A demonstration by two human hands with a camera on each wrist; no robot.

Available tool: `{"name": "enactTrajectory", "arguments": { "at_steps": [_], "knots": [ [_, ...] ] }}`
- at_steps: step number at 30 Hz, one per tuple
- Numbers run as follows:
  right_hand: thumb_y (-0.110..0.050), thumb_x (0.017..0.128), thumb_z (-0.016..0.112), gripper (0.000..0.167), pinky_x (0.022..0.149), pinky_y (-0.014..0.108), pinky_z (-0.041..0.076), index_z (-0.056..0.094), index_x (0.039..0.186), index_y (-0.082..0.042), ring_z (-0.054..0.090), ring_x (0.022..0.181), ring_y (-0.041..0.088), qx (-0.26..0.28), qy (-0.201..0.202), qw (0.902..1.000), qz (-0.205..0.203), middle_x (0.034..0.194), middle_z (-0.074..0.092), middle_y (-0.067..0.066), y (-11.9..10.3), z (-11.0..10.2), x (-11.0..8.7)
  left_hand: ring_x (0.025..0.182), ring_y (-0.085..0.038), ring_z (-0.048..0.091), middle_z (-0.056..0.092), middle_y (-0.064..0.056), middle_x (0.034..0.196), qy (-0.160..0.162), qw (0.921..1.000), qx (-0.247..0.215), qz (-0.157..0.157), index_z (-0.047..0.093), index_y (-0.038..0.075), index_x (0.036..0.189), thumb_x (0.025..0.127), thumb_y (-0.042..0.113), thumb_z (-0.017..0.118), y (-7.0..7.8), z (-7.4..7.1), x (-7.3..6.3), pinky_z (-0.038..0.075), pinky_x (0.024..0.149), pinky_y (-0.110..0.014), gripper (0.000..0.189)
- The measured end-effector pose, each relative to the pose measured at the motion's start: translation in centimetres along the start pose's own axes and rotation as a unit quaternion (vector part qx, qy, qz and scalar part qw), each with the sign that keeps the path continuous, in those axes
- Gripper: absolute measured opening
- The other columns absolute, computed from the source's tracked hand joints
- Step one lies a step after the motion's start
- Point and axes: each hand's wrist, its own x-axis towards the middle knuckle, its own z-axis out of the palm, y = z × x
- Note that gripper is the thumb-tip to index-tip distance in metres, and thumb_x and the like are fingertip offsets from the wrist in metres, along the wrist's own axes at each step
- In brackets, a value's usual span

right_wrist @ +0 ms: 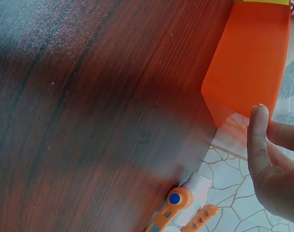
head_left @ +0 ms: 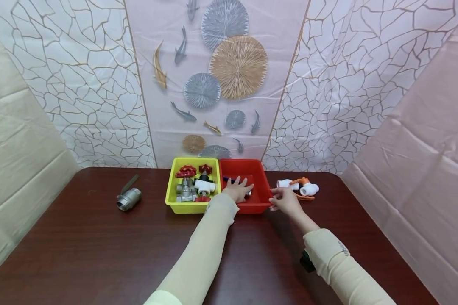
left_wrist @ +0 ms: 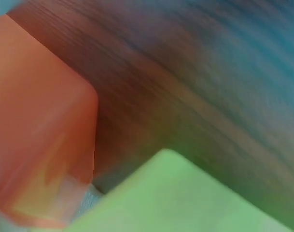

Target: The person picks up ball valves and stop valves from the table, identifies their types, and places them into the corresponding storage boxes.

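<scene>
My left hand [head_left: 235, 190] reaches over the front of a red bin [head_left: 265, 184], fingers spread. Beneath them lies a partly hidden item with blue and white parts [head_left: 229, 180]; its kind is unclear. At the bin's front right corner, my right hand [head_left: 287, 201] grips the edge between thumb and fingers, seen closer in the right wrist view. Against the red bin's left side stands a yellow bin [head_left: 169, 197], holding several valves with red handwheels [head_left: 185, 171]. The left wrist view is blurred and shows bin walls, but no hand.
Right of the red bin lie white plastic valves [head_left: 309, 189] with orange handles [right_wrist: 175, 199]. A steel ball valve [head_left: 129, 199] with a lever lies on the dark wooden table [head_left: 80, 250], toward the left. Patterned cloth walls [head_left: 99, 84] surround the table's back and sides.
</scene>
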Motion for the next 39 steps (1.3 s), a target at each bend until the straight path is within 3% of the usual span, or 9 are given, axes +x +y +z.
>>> {"name": "enactTrajectory", "arguments": {
  "at_steps": [7,15,20,25,30,35,39],
  "knots": [
    [0.009,0.088,0.057,0.040,0.064,0.041,0.057,0.047,0.125,0.019,0.061,0.054,0.008,-0.009,0.002,1.0000,0.003,0.084,0.060,0.025,0.0,0.0,0.0,0.147,-0.026,0.011,0.017,-0.004,0.158,0.018,0.9980,0.047,0.037,0.023,0.023,0.151,0.096,0.030,0.051,-0.8,0.4,0.7,0.012,0.118,-0.049,0.061],
    [0.008,0.087,0.058,0.040,0.065,0.043,0.057,0.048,0.125,0.019,0.063,0.055,0.011,-0.021,0.007,0.9997,-0.006,0.081,0.060,0.023,0.0,-0.1,0.2,0.140,-0.023,0.032,0.037,-0.005,0.150,0.089,0.9873,0.102,0.083,0.037,0.023,0.146,0.096,0.029,0.052,-1.1,0.0,0.9,0.026,0.114,-0.045,0.052],
    [0.006,0.088,0.059,0.040,0.066,0.043,0.057,0.049,0.125,0.017,0.066,0.059,0.020,-0.031,0.006,0.9995,-0.005,0.081,0.061,0.023,0.0,0.0,0.0,0.126,-0.021,0.049,0.054,-0.003,0.136,0.096,0.9816,0.113,0.121,0.050,0.023,0.137,0.093,0.026,0.057,-1.5,-0.8,-0.5,0.038,0.108,-0.040,0.044],
    [0.002,0.088,0.060,0.040,0.064,0.039,0.058,0.051,0.124,0.014,0.068,0.064,0.027,-0.050,0.010,0.9987,0.001,0.082,0.062,0.024,0.0,-0.3,-0.3,0.113,-0.019,0.056,0.060,-0.002,0.126,0.103,0.9738,0.136,0.150,0.054,0.022,0.133,0.091,0.024,0.061,-2.1,-2.0,-2.4,0.045,0.100,-0.035,0.043],
    [0.001,0.088,0.059,0.039,0.061,0.035,0.057,0.050,0.125,0.014,0.067,0.062,0.024,-0.063,0.004,0.9980,-0.003,0.083,0.063,0.025,-0.1,-0.4,-0.3,0.106,-0.018,0.059,0.063,-0.001,0.118,0.129,0.9648,0.152,0.172,0.056,0.020,0.129,0.093,0.021,0.058,-3.2,-3.1,-4.2,0.047,0.093,-0.033,0.036],
    [-0.001,0.090,0.056,0.037,0.059,0.033,0.057,0.050,0.124,0.014,0.065,0.058,0.019,-0.067,0.008,0.9977,-0.010,0.087,0.063,0.027,-0.1,-0.4,-0.2,0.101,-0.018,0.060,0.065,-0.001,0.113,0.140,0.9611,0.140,0.192,0.058,0.018,0.127,0.094,0.021,0.057,-4.3,-3.9,-5.9,0.049,0.091,-0.033,0.033],
    [-0.004,0.091,0.055,0.034,0.059,0.034,0.056,0.053,0.122,0.012,0.062,0.058,0.019,-0.090,0.023,0.9956,-0.011,0.080,0.061,0.022,0.0,-0.4,-0.4,0.101,-0.017,0.061,0.065,-0.002,0.113,0.153,0.9597,0.120,0.203,0.058,0.017,0.127,0.094,0.022,0.057,-5.2,-4.3,-7.6,0.049,0.091,-0.033,0.034]
  ]
}}
